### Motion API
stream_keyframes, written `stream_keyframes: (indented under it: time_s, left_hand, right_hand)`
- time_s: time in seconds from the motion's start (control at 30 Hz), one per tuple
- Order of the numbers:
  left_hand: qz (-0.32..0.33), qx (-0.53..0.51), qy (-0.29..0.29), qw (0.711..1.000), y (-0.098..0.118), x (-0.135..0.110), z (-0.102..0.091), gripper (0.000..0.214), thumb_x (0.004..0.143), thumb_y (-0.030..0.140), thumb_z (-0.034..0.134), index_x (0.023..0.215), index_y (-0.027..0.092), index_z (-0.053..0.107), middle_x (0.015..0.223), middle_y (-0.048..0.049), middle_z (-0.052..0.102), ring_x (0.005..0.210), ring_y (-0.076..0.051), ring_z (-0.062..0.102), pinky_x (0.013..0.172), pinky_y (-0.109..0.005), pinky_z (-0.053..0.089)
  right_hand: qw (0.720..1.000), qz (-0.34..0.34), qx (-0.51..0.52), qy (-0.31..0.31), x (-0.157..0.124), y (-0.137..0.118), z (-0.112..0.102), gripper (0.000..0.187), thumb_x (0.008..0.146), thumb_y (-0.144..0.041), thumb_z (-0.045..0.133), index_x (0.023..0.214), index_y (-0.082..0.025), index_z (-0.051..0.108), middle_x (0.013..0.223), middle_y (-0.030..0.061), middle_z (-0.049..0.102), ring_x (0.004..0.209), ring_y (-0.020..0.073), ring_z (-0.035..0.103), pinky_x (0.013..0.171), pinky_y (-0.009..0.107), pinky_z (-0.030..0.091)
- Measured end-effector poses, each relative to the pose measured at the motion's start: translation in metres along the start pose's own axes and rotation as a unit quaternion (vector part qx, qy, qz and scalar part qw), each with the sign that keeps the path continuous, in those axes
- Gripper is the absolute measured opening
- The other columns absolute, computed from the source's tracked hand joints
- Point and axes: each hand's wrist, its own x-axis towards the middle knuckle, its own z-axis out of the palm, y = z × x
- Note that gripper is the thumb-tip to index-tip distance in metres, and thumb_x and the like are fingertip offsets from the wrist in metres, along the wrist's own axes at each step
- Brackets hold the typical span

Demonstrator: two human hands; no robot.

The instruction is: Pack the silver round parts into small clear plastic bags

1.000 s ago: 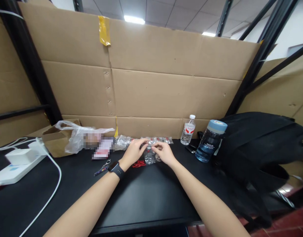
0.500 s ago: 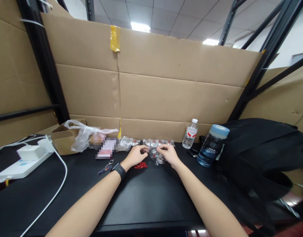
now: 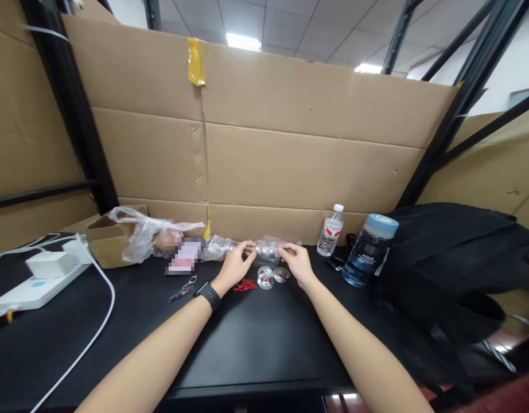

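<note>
A clear plastic bag (image 3: 268, 250) is stretched between my two hands. My left hand (image 3: 239, 261), with a black watch at the wrist, pinches the bag's left side. At the bag's right edge, the thumb and fingers of my right hand (image 3: 297, 263) are closed on the plastic. On the black table just below lie a clear round disc (image 3: 265, 280) with a red centre and a shinier metallic-looking disc (image 3: 282, 275). A small heap of red string (image 3: 245, 285) lies beside my left hand. More bagged clear discs (image 3: 217, 248) sit behind, partly hidden by my hands.
A keychain (image 3: 182, 291) and a blurred-out phone-like item (image 3: 186, 256) lie left, near a cardboard box (image 3: 109, 241) with a plastic bag. A power strip (image 3: 41, 284) and cable are far left. A water bottle (image 3: 331, 232), blue-lidded bottle (image 3: 368, 252) and black backpack (image 3: 449, 275) stand right.
The discs that were inside the bag between my hands now lie loose on the table. My hands have raised the bag slightly away from them.
</note>
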Motion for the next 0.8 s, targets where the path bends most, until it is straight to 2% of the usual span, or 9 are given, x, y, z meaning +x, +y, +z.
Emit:
stream_keyframes:
  time_s: [0.1,0.2,0.3,0.43,0.53,0.63,0.73,0.8]
  left_hand:
    - [0.057,0.077,0.005,0.995,0.011,-0.005,-0.003,0.037,0.083,0.016,0.056,0.12,0.019,0.059,0.118,-0.0089,0.067,0.109,-0.023,0.062,0.099,-0.038,0.049]
    - [0.146,0.199,-0.041,0.968,0.028,-0.011,-0.008,0.053,0.077,0.013,0.061,0.129,0.022,0.056,0.136,-0.0116,0.058,0.129,-0.029,0.049,0.11,-0.045,0.038]
    - [0.198,0.277,-0.073,0.937,0.041,-0.016,-0.007,0.054,0.083,0.012,0.06,0.134,0.025,0.054,0.143,-0.0103,0.054,0.133,-0.03,0.045,0.11,-0.047,0.033]
    - [0.229,0.309,-0.089,0.919,0.043,-0.016,-0.003,0.035,0.097,0.017,0.049,0.129,0.026,0.06,0.131,-0.0088,0.064,0.122,-0.026,0.054,0.101,-0.045,0.034]
    - [0.227,0.305,-0.099,0.92,0.037,-0.012,-0.006,0.031,0.102,0.022,0.044,0.121,0.028,0.067,0.126,-0.0077,0.068,0.112,-0.023,0.06,0.097,-0.043,0.033]
    - [0.199,0.3,-0.09,0.929,0.028,-0.005,-0.022,0.032,0.101,0.023,0.044,0.116,0.031,0.071,0.127,-0.0058,0.068,0.11,-0.022,0.062,0.098,-0.043,0.031]
    - [0.136,0.33,-0.057,0.932,0.013,0.004,-0.052,0.031,0.098,0.021,0.048,0.11,0.03,0.074,0.122,-0.0046,0.071,0.108,-0.023,0.063,0.1,-0.045,0.029]
    - [0.078,0.365,-0.027,0.928,-0.002,0.01,-0.074,0.031,0.096,0.021,0.048,0.107,0.029,0.076,0.118,-0.0058,0.072,0.104,-0.024,0.064,0.101,-0.046,0.028]
  right_hand:
    - [0.999,-0.003,0.031,0.045,0.002,-0.003,-0.002,0.044,0.07,-0.055,0.079,0.089,-0.017,0.073,0.096,0.0102,0.075,0.076,0.0237,0.072,0.066,0.033,0.055]
    - [0.997,0.007,0.053,0.056,0.001,-0.004,-0.002,0.044,0.067,-0.054,0.083,0.087,-0.017,0.07,0.088,0.0083,0.074,0.073,0.0226,0.071,0.064,0.033,0.055]
    - [0.996,0.025,0.08,0.031,-0.002,-0.005,0.0,0.046,0.064,-0.052,0.086,0.088,-0.018,0.066,0.076,0.0043,0.071,0.066,0.0196,0.067,0.061,0.031,0.055]
    - [0.995,0.041,0.085,-0.012,-0.009,-0.013,0.006,0.048,0.064,-0.049,0.086,0.093,-0.018,0.063,0.071,0.0026,0.072,0.063,0.0176,0.067,0.059,0.028,0.052]
    - [0.995,0.052,0.066,-0.048,-0.011,-0.018,0.008,0.047,0.07,-0.049,0.082,0.099,-0.018,0.063,0.075,0.0041,0.073,0.068,0.0194,0.07,0.059,0.027,0.051]
    - [0.992,0.046,0.02,-0.112,-0.012,-0.018,0.006,0.043,0.08,-0.047,0.073,0.109,-0.018,0.063,0.089,0.0073,0.075,0.075,0.0203,0.072,0.061,0.027,0.051]
    - [0.977,-0.03,-0.113,-0.18,-0.012,-0.016,-0.001,0.032,0.083,-0.036,0.07,0.109,-0.017,0.068,0.099,0.0086,0.074,0.083,0.0199,0.07,0.072,0.031,0.053]
    - [0.944,-0.099,-0.216,-0.227,-0.013,-0.015,-0.006,0.03,0.081,-0.029,0.072,0.108,-0.018,0.071,0.107,0.0091,0.072,0.094,0.0215,0.068,0.085,0.035,0.052]
